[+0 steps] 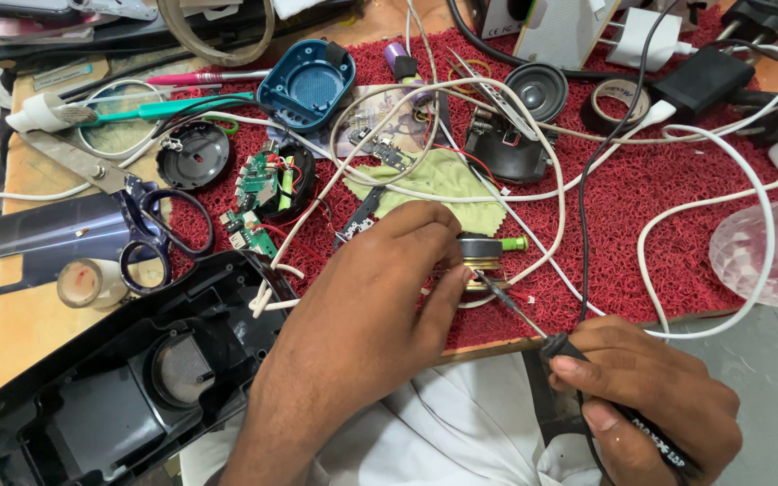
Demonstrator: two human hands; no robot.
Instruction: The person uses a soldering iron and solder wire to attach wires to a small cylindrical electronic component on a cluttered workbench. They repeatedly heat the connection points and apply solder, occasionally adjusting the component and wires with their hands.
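My left hand [380, 288] pinches a small round speaker driver [479, 256] with a brass-coloured magnet, just above the red mat [659, 207]. My right hand [650, 396] grips a black soldering iron [578, 360] at the lower right. The iron's thin tip [488, 283] touches the driver's edge beside my left fingertips. A green-capped part [515, 243] pokes out to the right of the driver. A yellow-green cloth [434, 180] lies just behind my left hand.
White cables [551, 162] loop across the mat. Green circuit boards [258, 180], a teal speaker shell [306, 85], another black speaker driver [538, 90], scissors [150, 225], a tape roll [619, 99] and a large black housing [128, 369] surround the hands. A clear faceted dome [767, 247] sits at the right.
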